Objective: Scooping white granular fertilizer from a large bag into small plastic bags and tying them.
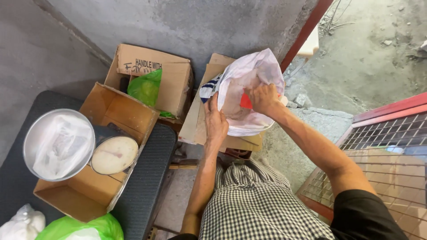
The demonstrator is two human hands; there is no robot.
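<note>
Concrete floor, white plastic bag [249, 89] (both hands)

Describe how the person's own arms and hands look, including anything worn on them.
Both forearms are bare, with no gloves, rings or watch visible on the left hand or the right hand. A black short sleeve covers the right upper arm. The left arm's sleeve is out of view.
</note>
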